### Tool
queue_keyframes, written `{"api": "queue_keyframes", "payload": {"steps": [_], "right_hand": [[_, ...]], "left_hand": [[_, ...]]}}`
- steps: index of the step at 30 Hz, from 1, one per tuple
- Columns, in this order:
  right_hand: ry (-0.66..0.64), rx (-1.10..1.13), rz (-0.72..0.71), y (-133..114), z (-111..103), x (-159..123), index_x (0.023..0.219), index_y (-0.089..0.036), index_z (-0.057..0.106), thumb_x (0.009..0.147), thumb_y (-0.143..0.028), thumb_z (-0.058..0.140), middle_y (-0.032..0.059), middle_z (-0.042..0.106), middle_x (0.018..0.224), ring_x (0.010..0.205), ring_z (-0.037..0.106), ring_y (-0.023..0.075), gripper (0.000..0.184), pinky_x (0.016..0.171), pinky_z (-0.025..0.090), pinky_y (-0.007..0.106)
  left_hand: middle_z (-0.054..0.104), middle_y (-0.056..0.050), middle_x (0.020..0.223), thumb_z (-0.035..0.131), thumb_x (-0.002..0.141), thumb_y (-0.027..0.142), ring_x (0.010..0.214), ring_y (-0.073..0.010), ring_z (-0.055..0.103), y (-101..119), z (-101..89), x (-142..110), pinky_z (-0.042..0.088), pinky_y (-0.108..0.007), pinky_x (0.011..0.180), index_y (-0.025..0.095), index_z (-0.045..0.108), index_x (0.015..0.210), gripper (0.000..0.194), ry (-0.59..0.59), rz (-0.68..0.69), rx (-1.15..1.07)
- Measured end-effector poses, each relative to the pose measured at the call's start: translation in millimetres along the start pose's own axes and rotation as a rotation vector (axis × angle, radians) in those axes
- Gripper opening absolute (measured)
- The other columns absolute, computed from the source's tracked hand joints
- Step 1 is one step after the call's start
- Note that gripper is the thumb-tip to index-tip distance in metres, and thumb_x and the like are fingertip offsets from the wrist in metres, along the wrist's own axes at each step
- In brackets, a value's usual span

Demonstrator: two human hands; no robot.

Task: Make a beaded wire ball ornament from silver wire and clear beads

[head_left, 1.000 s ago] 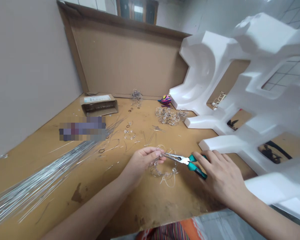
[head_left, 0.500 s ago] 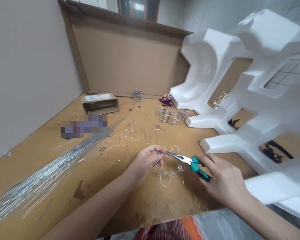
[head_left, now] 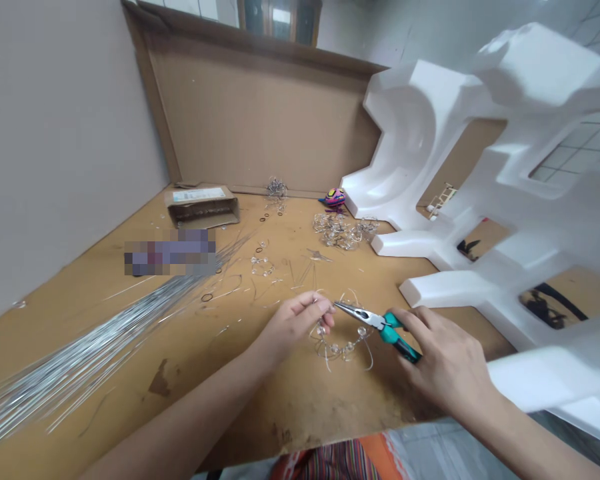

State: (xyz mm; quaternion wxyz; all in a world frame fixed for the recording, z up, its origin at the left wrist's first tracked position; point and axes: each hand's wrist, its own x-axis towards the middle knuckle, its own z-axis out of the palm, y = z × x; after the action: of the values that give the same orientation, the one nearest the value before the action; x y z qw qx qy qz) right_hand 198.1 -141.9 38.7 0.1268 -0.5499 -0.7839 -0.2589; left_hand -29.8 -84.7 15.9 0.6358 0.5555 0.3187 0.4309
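A worker's left hand (head_left: pixel 296 325) pinches a beaded wire ring (head_left: pixel 341 350) between thumb and fingertips, while the right hand (head_left: pixel 446 360) is closed around the teal grips of needle-nose pliers (head_left: pixel 391 335). The steel jaws stand together, their tips just beside the left fingertips at the ring's upper edge. Compared with a second earlier, the ring has shifted toward the pliers and the tool's tip has drawn slightly away from the left fingers. The ring's looped silver wire and clear beads hang low over a scuffed, tan wooden workbench (head_left: pixel 285 417); whether they touch it cannot be told.

Left of the hands, a long bundle of straight silver wires (head_left: pixel 95 343) fans across the bench, with loose offcuts and small dark rings nearby. Farther off lie tangled wire pieces (head_left: pixel 337 233), a brightly patterned pink-and-blue object (head_left: pixel 333 197) and an open cardboard box (head_left: pixel 203 208). A pixelated item (head_left: pixel 170 252) sits beside the wires. A sheet of brown cardboard (head_left: pixel 265 113) stands at the bench's far edge, and a white moulded foam packing piece (head_left: pixel 535 220) blocks the right side of the view.
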Motion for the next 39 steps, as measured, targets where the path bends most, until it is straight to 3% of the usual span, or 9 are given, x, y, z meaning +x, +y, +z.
{"api": "queue_keyframes", "payload": {"steps": [7,14,25,33,39], "right_hand": [[0.043,-0.024,-0.061,-1,2,0,0.099,-0.022,0.055,0.072,-0.024,0.051,0.0043,0.059,0.083,0.067,0.055,0.0176,0.028,0.060,0.037,0.027],[0.003,-0.072,-0.079,-1,-1,4,0.103,-0.023,0.055,0.072,-0.027,0.053,0.0057,0.058,0.086,0.073,0.055,0.0206,0.031,0.063,0.036,0.029],[0.046,-0.084,-0.105,-4,-5,4,0.097,-0.022,0.058,0.078,-0.030,0.052,0.0029,0.058,0.076,0.064,0.052,0.0172,0.022,0.060,0.034,0.028],[0.007,-0.042,-0.090,-3,-3,3,0.098,-0.022,0.057,0.074,-0.031,0.054,0.0023,0.058,0.074,0.063,0.054,0.0169,0.025,0.056,0.035,0.026],[-0.132,0.029,-0.014,-13,-11,1,0.104,-0.022,0.055,0.071,-0.026,0.053,0.0050,0.060,0.083,0.071,0.059,0.0207,0.034,0.059,0.041,0.029]], "left_hand": [[0.050,0.001,0.064,0.043,0.085,0.039,0.061,-0.0111,0.045,-2,2.6,-1,0.036,-0.024,0.064,0.017,0.050,0.071,0.027,0.030,-0.003,0.142],[0.046,0.001,0.064,0.039,0.086,0.039,0.063,-0.0125,0.044,-2,1.0,-2,0.036,-0.023,0.063,0.018,0.047,0.068,0.029,0.061,0.084,0.324],[0.046,0.001,0.064,0.038,0.086,0.039,0.063,-0.0125,0.044,-4,1.2,-3,0.036,-0.023,0.062,0.018,0.047,0.067,0.029,0.072,0.086,0.343],[0.046,0.001,0.064,0.039,0.085,0.040,0.062,-0.0128,0.043,-4,0.8,-1,0.035,-0.024,0.061,0.018,0.047,0.066,0.030,0.075,0.113,0.350],[0.044,0.003,0.059,0.040,0.085,0.041,0.055,-0.0109,0.040,-12,-3.7,3,0.032,-0.022,0.055,0.018,0.046,0.064,0.032,0.161,0.080,0.409]]}}
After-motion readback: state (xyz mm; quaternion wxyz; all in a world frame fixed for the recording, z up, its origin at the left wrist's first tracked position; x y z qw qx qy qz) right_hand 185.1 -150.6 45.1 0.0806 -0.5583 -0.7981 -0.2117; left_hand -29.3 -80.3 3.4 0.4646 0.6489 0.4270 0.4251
